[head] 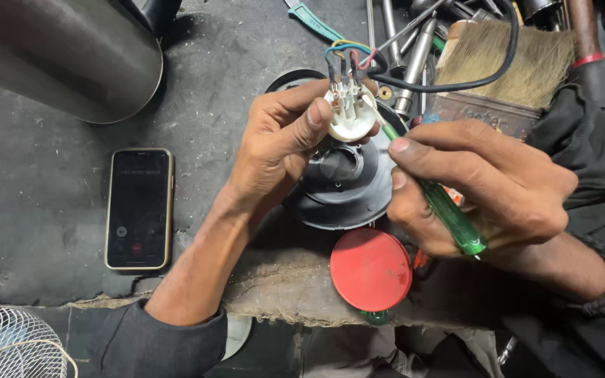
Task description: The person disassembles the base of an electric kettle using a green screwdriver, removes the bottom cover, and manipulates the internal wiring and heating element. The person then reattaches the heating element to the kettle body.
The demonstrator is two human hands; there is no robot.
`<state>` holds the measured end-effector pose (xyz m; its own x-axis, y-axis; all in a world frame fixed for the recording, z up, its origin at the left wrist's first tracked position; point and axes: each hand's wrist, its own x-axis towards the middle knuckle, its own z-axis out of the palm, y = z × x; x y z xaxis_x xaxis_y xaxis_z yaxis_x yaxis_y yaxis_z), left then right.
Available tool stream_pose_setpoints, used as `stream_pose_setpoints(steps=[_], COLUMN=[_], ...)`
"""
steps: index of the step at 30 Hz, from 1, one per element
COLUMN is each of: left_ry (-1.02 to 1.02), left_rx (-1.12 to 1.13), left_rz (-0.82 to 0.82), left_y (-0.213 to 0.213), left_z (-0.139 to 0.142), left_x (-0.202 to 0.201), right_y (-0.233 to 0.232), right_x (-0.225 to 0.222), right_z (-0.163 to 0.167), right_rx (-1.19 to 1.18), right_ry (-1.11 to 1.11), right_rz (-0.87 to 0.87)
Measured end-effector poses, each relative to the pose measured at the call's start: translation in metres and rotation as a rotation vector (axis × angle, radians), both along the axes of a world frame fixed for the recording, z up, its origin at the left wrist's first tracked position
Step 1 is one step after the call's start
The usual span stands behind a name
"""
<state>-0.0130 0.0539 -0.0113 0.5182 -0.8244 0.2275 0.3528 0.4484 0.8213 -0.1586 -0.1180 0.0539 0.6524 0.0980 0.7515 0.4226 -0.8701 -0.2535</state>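
My left hand grips a small round white switch part with metal terminals, held above a black round plastic housing. Coloured wires and a black cable run from the part's top. My right hand holds a green translucent-handled screwdriver, its thin tip touching the terminals on the part's right side.
A phone with a lit screen lies at left on the dark bench. A red round lid sits at the bench edge. A wide brush and several metal tools lie behind. A metal cylinder stands top left; a white fan grille bottom left.
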Motion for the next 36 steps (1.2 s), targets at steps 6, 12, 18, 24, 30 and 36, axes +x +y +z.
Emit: stream_pose_setpoints(steps=[6, 12, 18, 24, 30, 36], left_ry=[0.066, -0.023, -0.215, -0.482, -1.287, -1.192], left_rx=[-0.011, 0.037, 0.088, 0.367, 0.848, 1.193], left_rz=[-0.053, -0.005, -0.051, 0.206, 1.167, 1.479], left_y=[0.004, 0.001, -0.002, 0.013, 0.085, 0.152], left_z=[0.010, 0.026, 0.045, 0.067, 0.057, -0.007], left_x=[0.004, 0.002, -0.017, -0.040, -0.100, -0.118], right_y=[-0.011, -0.016, -0.019, -0.013, -0.017, -0.013], right_x=[-0.002, -0.001, -0.004, -0.006, -0.006, -0.005], right_z=[-0.008, -0.005, 0.000, 0.011, 0.016, 0.014], right_rx=[0.027, 0.016, -0.031, 0.029, 0.003, 0.013], right_ry=[-0.053, -0.062, 0.000, -0.021, -0.066, -0.048], right_rz=[0.055, 0.010, -0.031, 0.052, 0.023, 0.029])
